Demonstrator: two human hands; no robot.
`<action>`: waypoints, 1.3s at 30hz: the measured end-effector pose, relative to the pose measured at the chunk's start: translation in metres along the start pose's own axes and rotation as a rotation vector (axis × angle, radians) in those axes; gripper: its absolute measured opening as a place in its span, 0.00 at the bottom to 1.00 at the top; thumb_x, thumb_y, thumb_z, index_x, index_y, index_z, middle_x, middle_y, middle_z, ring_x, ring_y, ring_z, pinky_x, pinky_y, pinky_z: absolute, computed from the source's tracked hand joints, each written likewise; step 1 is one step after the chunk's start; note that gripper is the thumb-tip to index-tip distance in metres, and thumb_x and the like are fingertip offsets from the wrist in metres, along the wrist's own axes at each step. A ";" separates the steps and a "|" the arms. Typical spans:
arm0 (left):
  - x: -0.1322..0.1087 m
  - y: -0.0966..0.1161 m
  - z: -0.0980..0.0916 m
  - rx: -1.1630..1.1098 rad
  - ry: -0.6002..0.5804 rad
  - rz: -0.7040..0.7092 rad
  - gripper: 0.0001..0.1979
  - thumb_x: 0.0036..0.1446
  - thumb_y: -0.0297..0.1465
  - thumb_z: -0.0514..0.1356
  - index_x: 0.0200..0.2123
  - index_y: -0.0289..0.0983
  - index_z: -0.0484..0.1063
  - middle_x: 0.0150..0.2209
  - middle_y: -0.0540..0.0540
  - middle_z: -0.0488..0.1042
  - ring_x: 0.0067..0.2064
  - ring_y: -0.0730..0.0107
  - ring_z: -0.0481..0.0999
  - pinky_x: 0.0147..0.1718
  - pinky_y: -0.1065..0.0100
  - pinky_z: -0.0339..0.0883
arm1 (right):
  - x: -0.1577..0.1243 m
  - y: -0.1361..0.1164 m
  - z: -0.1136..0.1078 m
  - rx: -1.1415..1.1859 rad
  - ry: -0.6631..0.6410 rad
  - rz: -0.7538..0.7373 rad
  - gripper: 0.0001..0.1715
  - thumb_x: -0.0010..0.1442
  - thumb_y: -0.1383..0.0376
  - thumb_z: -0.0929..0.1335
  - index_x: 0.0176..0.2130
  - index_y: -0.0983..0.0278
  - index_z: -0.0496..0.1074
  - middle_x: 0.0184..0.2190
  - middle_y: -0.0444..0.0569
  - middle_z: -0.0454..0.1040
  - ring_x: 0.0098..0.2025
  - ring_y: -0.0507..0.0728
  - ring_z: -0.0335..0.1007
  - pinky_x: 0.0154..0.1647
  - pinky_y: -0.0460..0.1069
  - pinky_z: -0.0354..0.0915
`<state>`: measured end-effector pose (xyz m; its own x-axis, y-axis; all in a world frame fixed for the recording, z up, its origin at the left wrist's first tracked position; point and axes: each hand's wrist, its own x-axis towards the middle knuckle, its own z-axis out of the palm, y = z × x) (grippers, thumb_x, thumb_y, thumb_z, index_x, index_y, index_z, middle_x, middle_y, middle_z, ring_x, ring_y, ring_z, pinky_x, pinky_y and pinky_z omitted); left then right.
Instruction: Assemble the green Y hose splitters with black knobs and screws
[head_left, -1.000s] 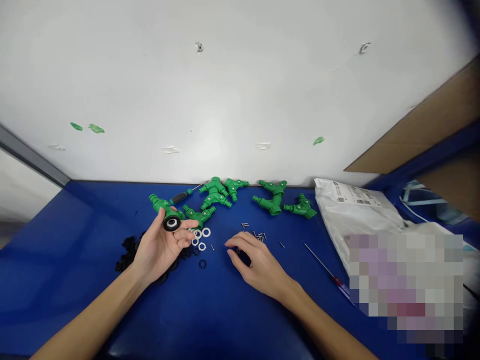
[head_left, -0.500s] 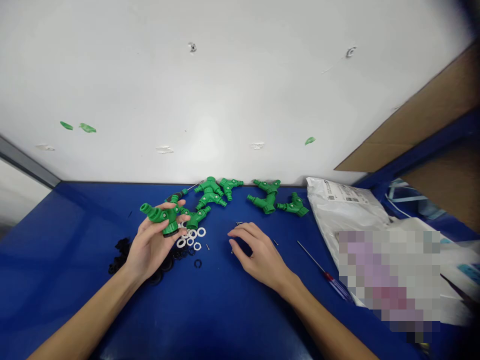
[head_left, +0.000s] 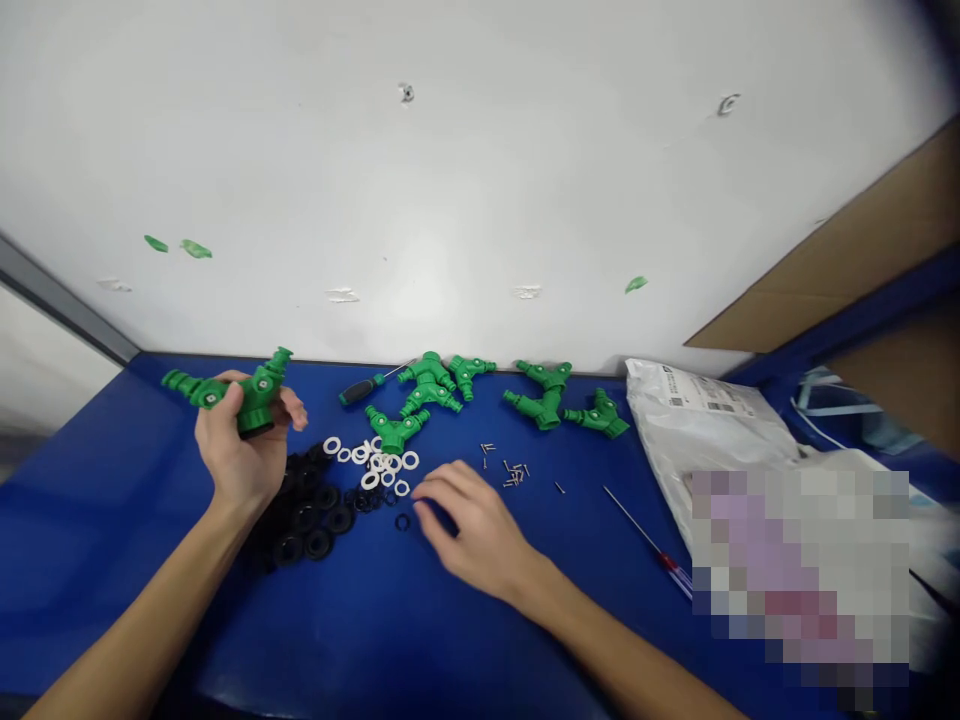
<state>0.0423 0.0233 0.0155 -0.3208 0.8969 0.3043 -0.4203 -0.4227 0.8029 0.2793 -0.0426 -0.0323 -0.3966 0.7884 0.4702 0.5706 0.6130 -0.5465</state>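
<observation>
My left hand [head_left: 244, 450] is closed around a green two-way hose splitter [head_left: 259, 395], raised above the table's left side, its two barbed outlets up and a dark ring at its lower opening. Black round caps [head_left: 317, 541] lie in a heap below that hand. My right hand [head_left: 476, 530] is low over the table, thumb and fingertips brought together beside the white washers [head_left: 410, 460]. Whatever is between those fingertips is too small or hidden to make out. A black O-ring [head_left: 403, 522] lies just left of its thumb.
More green splitters [head_left: 395, 428] lie along the wall. Small screws [head_left: 514, 472] are scattered right of centre. A dark-handled screwdriver [head_left: 362, 390] lies at the back, another screwdriver [head_left: 667, 563] at the right, beside a plastic bag [head_left: 697, 420].
My left hand has moved left with the splitter and turned it, uncovering the black caps. My right hand has shifted left from the screws to near the washers.
</observation>
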 end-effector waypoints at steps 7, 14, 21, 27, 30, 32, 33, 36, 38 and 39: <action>0.009 0.000 -0.008 0.033 0.054 0.085 0.06 0.56 0.31 0.61 0.34 0.39 0.65 0.20 0.51 0.76 0.21 0.68 0.74 0.20 0.70 0.64 | 0.084 -0.034 0.051 -0.047 -0.287 -0.115 0.12 0.68 0.70 0.63 0.45 0.66 0.75 0.42 0.53 0.77 0.44 0.58 0.72 0.46 0.52 0.68; 0.003 -0.003 -0.006 0.051 0.022 0.054 0.10 0.54 0.35 0.65 0.35 0.40 0.66 0.20 0.52 0.76 0.18 0.68 0.73 0.20 0.68 0.67 | 0.120 -0.041 0.073 -0.117 -0.508 -0.311 0.10 0.62 0.61 0.70 0.37 0.64 0.81 0.44 0.58 0.74 0.48 0.65 0.69 0.47 0.58 0.67; 0.004 0.004 -0.004 0.050 0.015 0.074 0.09 0.55 0.33 0.64 0.35 0.40 0.66 0.20 0.51 0.76 0.18 0.67 0.73 0.19 0.68 0.66 | 0.117 -0.051 0.081 -0.173 -0.629 -0.375 0.10 0.63 0.62 0.70 0.43 0.57 0.80 0.46 0.53 0.75 0.51 0.66 0.68 0.48 0.60 0.68; 0.004 0.006 -0.003 0.057 0.000 0.064 0.06 0.55 0.31 0.62 0.35 0.40 0.66 0.19 0.50 0.76 0.18 0.66 0.72 0.19 0.68 0.65 | 0.114 -0.059 0.088 -0.210 -0.621 -0.407 0.08 0.61 0.69 0.68 0.38 0.64 0.79 0.41 0.53 0.79 0.48 0.65 0.70 0.43 0.57 0.68; 0.004 0.007 -0.002 0.053 0.010 0.065 0.08 0.54 0.33 0.63 0.34 0.41 0.67 0.19 0.50 0.76 0.18 0.66 0.72 0.18 0.68 0.65 | 0.110 -0.060 0.087 -0.218 -0.594 -0.421 0.08 0.59 0.68 0.68 0.36 0.67 0.78 0.40 0.56 0.79 0.47 0.66 0.71 0.41 0.58 0.68; 0.003 0.007 0.000 0.052 0.013 0.055 0.09 0.53 0.34 0.65 0.34 0.41 0.67 0.19 0.51 0.75 0.18 0.66 0.73 0.18 0.68 0.66 | 0.107 -0.061 0.089 -0.217 -0.582 -0.436 0.08 0.60 0.68 0.68 0.37 0.68 0.78 0.38 0.57 0.79 0.47 0.67 0.71 0.42 0.59 0.68; 0.002 0.008 0.001 0.052 0.011 0.049 0.09 0.53 0.34 0.65 0.34 0.41 0.68 0.19 0.51 0.75 0.18 0.66 0.73 0.18 0.68 0.66 | 0.106 -0.061 0.091 -0.212 -0.580 -0.442 0.08 0.60 0.69 0.68 0.37 0.69 0.78 0.37 0.57 0.79 0.47 0.67 0.71 0.42 0.59 0.67; 0.000 0.009 0.003 0.047 0.003 0.034 0.08 0.53 0.34 0.65 0.34 0.41 0.69 0.19 0.52 0.74 0.18 0.66 0.73 0.18 0.69 0.66 | 0.105 -0.062 0.092 -0.173 -0.582 -0.444 0.07 0.59 0.74 0.68 0.35 0.70 0.78 0.34 0.58 0.79 0.44 0.67 0.73 0.41 0.57 0.68; 0.000 0.009 0.003 0.038 0.003 0.027 0.08 0.53 0.34 0.65 0.34 0.41 0.69 0.19 0.52 0.74 0.19 0.66 0.73 0.17 0.69 0.66 | 0.104 -0.060 0.084 -0.119 -0.570 -0.416 0.06 0.60 0.74 0.68 0.35 0.70 0.77 0.36 0.59 0.79 0.41 0.65 0.75 0.40 0.55 0.69; -0.001 0.009 0.003 0.033 0.003 0.020 0.08 0.53 0.34 0.65 0.34 0.42 0.68 0.19 0.52 0.74 0.19 0.67 0.73 0.17 0.70 0.66 | 0.102 -0.057 0.077 -0.082 -0.557 -0.393 0.05 0.61 0.73 0.68 0.35 0.70 0.76 0.37 0.59 0.79 0.40 0.63 0.76 0.39 0.54 0.70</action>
<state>0.0417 0.0192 0.0244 -0.3311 0.8881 0.3189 -0.3856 -0.4358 0.8132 0.1505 0.0070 -0.0067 -0.8833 0.4309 0.1847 0.3527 0.8703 -0.3437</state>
